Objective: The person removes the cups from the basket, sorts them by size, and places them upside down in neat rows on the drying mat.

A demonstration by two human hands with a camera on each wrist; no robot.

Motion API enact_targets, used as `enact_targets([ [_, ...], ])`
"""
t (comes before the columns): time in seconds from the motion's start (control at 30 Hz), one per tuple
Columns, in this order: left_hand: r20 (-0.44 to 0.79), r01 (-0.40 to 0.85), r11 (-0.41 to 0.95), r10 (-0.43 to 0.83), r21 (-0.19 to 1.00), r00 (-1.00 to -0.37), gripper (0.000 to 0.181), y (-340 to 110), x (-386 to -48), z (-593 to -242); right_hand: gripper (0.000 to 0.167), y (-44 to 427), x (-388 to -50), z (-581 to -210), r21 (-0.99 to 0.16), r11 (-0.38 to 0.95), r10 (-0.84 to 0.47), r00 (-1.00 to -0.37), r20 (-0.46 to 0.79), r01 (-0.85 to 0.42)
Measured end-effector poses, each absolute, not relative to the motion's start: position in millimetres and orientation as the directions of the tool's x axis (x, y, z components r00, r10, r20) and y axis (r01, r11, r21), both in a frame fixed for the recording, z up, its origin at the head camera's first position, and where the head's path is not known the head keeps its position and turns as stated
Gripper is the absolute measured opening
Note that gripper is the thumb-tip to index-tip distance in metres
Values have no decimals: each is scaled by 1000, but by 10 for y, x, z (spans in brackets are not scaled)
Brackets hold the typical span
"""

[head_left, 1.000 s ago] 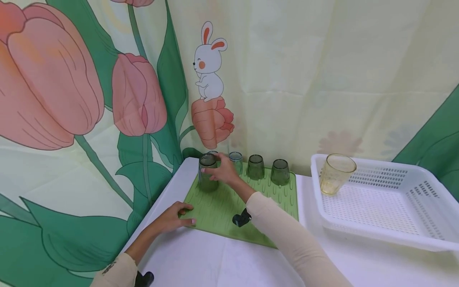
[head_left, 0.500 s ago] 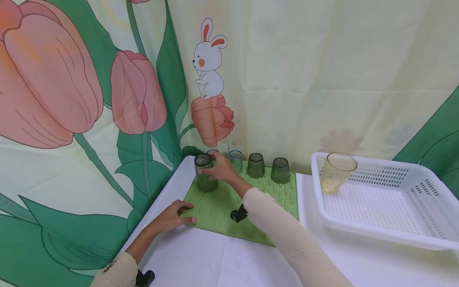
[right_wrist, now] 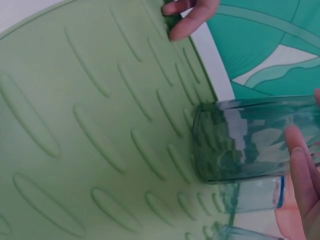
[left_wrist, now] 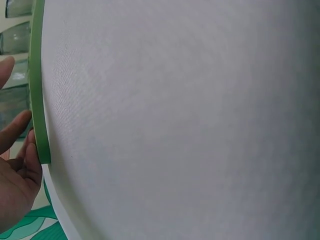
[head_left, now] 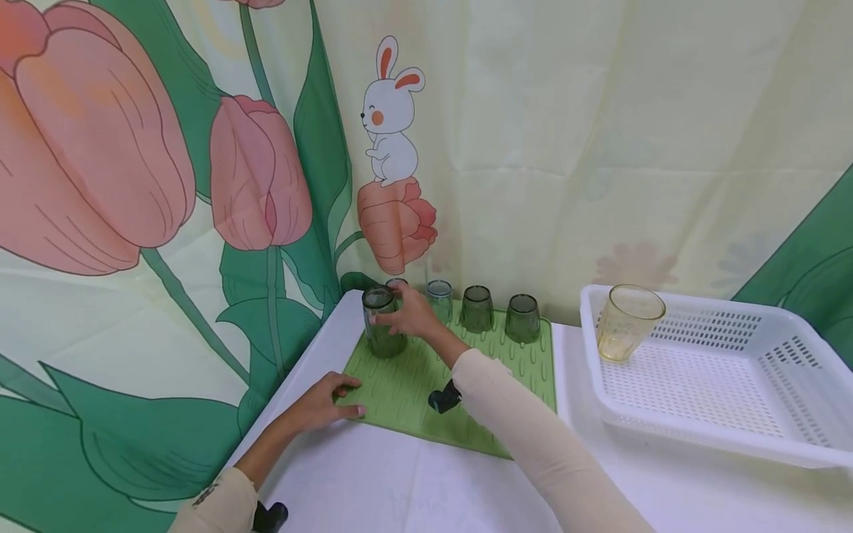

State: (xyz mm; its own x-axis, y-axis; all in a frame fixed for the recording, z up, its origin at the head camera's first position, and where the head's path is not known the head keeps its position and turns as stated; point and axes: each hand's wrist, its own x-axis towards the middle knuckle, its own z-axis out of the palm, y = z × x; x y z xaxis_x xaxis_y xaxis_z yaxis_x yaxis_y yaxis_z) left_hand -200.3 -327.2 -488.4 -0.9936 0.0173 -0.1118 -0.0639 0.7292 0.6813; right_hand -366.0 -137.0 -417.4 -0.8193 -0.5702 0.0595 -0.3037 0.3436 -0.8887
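My right hand point(head_left: 412, 314) holds a tall dark-tinted drinking glass point(head_left: 383, 333) over the left side of a green ribbed mat point(head_left: 400, 392). In the right wrist view, fingers point(right_wrist: 302, 175) lie along the glass point(right_wrist: 240, 142), whose lower end appears to meet the mat. At the mat's near left corner, my left hand point(head_left: 326, 400) rests with thumb and fingers spread. The left wrist view has this hand point(left_wrist: 17, 185) against the mat's green edge point(left_wrist: 37, 100). Two dark glasses point(head_left: 477, 309) and a clear bluish glass point(head_left: 439, 296) stand along the back. Another glass point(head_left: 397, 283) is mostly hidden.
To the right is a white perforated basket point(head_left: 706, 437) with a yellowish glass point(head_left: 626, 326) inside, near its left wall. A white cloth point(head_left: 400, 488) covers the table. Behind hangs a curtain point(head_left: 520, 148) printed with tulips and a rabbit.
Between one second and half a second ago, my right hand and the held glass shifted slightly left. Since then both have stayed nearly still; the left hand has kept its place.
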Motion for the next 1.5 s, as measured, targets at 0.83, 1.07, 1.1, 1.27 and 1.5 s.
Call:
enact_targets([
  [0.83,-102,-52,751,20,658,-995,53,-3257,-2029,-4859,76,-896,-3419,-3974,-882,313,-563,-817,127,-353],
  [1.07,-98,-43,753,28,657,-995,53,-3269,-2022,-4889,68,-583,-3214,-3932,-878,318,-586,-802,113,-357],
  [1.1,-93,-38,754,30,656,-995,53,-3267,-2020,-4886,66,-537,-3187,-3928,-878,320,-589,-801,110,-356],
  [1.27,-76,-23,757,35,652,-996,53,-3256,-2003,-4876,63,-307,-3041,-3909,-886,287,-616,-778,120,-364],
  [1.5,-68,-9,761,46,649,-997,56,-3224,-1974,-4827,59,37,-2827,-3900,-899,250,-626,-768,133,-360],
])
